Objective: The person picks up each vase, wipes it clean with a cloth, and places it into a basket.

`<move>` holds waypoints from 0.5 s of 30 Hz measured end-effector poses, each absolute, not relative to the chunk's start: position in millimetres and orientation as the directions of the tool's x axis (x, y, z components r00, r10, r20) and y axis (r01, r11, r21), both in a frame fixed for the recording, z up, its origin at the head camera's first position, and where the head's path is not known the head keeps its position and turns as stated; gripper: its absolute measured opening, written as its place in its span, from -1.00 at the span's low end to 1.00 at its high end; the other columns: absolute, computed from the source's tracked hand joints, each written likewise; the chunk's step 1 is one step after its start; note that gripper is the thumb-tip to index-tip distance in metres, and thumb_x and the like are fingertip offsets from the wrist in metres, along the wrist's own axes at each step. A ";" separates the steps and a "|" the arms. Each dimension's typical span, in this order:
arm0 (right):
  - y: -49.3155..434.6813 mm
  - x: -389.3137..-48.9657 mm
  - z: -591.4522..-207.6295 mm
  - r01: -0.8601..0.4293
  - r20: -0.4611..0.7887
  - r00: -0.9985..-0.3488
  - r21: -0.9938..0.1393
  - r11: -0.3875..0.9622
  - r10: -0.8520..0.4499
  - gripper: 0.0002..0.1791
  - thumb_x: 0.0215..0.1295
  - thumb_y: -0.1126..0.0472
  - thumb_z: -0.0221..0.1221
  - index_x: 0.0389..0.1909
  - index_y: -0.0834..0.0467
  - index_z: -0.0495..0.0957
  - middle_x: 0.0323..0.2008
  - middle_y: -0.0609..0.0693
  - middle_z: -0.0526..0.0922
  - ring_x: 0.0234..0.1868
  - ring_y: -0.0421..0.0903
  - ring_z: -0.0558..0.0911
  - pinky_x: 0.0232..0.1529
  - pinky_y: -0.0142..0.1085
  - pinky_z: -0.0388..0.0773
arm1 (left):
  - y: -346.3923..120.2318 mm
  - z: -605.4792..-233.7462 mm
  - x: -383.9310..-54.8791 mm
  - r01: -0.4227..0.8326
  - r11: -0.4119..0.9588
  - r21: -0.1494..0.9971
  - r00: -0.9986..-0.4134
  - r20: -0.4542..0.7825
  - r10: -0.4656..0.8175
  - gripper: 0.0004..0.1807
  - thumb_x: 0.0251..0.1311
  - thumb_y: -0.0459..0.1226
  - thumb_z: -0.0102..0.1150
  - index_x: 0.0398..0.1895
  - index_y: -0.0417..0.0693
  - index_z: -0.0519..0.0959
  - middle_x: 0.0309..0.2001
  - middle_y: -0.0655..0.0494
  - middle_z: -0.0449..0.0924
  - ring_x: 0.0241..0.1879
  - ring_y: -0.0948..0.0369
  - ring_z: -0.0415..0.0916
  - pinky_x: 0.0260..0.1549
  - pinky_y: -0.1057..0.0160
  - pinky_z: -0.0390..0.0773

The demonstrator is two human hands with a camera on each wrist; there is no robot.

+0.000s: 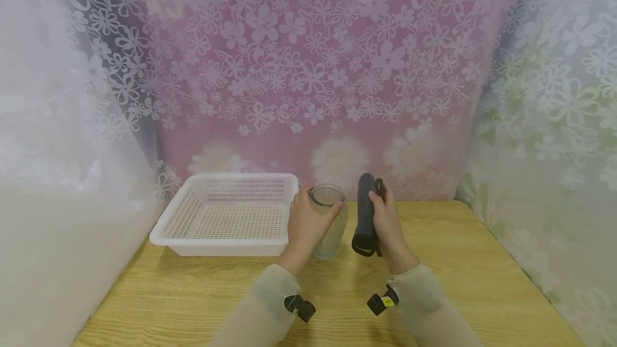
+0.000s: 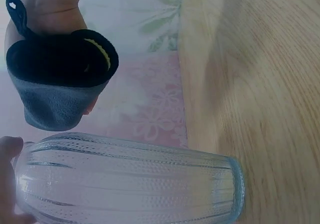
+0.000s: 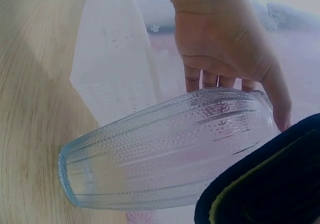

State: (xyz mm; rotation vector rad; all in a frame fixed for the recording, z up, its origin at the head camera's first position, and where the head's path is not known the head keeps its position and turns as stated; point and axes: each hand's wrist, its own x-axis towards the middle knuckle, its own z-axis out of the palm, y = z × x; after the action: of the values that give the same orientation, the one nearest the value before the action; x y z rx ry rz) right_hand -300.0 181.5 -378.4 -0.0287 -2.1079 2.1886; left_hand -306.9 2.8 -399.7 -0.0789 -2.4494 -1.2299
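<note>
A clear, ribbed glass vase (image 1: 333,234) stands upright at the middle, its base at or just above the tabletop; I cannot tell which. My left hand (image 1: 308,222) grips it near the rim, thumb on the near side and fingers round the far side. To the right, a folded dark grey cloth (image 1: 365,213) is held up off the table by my right hand (image 1: 389,225). In the left wrist view the cloth (image 2: 60,94) shows a hanging loop and a yellow inner edge. A small gap separates it from the vase (image 2: 130,179).
A white plastic basket (image 1: 224,242) with a perforated bottom sits left of the vase, close to my left hand. The wooden table (image 1: 463,283) meets a pink flowered curtain (image 1: 308,95) at the back. Pale sheets hang on both sides.
</note>
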 end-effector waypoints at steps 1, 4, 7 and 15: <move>180.7 -299.5 -378.5 -0.071 0.068 -0.993 -0.997 -0.027 0.092 -0.28 0.61 -0.05 -0.19 0.63 -0.13 -0.28 0.56 0.13 0.01 0.38 0.14 0.30 0.26 -0.03 0.32 | 1.8 -399.2 -307.4 0.229 0.605 0.763 -0.922 0.369 -0.116 -0.04 0.07 0.33 0.28 0.42 -0.01 0.31 0.27 -0.03 0.43 0.24 0.00 0.37 0.13 -0.04 0.49; 179.2 -299.4 -379.4 -0.097 0.096 -0.989 -0.995 -0.007 0.110 -0.27 0.61 -0.04 -0.17 0.63 -0.12 -0.27 0.56 0.13 -0.01 0.42 0.12 0.26 0.31 0.00 0.29 | -2.5 -397.7 -309.3 0.253 0.583 0.772 -0.930 0.360 -0.073 -0.05 0.10 0.31 0.29 0.43 -0.04 0.31 0.28 -0.05 0.42 0.26 -0.02 0.37 0.17 -0.06 0.46; 177.9 -299.4 -380.4 -0.123 0.122 -0.985 -0.992 0.003 0.124 -0.29 0.61 -0.02 -0.16 0.63 -0.11 -0.23 0.56 0.13 0.00 0.42 0.13 0.27 0.30 0.00 0.31 | -7.3 -397.5 -312.7 0.287 0.560 0.777 -0.934 0.358 -0.018 -0.06 0.12 0.27 0.30 0.44 -0.04 0.29 0.30 -0.06 0.42 0.27 -0.03 0.38 0.20 -0.07 0.44; 173.0 -298.9 -381.7 -0.194 0.197 -0.971 -0.980 0.036 0.132 -0.31 0.60 0.01 -0.12 0.62 -0.14 -0.17 0.56 0.16 -0.01 0.41 0.16 0.28 0.31 0.04 0.33 | -19.9 -394.8 -321.4 0.331 0.479 0.813 -0.942 0.310 0.125 -0.08 0.18 0.18 0.32 0.49 -0.03 0.23 0.40 -0.09 0.33 0.39 -0.07 0.27 0.31 -0.15 0.32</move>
State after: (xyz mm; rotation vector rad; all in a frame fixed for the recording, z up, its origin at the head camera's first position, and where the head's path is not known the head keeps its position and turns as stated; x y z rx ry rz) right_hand -298.9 173.0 -381.7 0.0641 -2.0781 2.0304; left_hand -321.4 -19.9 -394.8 -0.3943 -2.5162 -1.4527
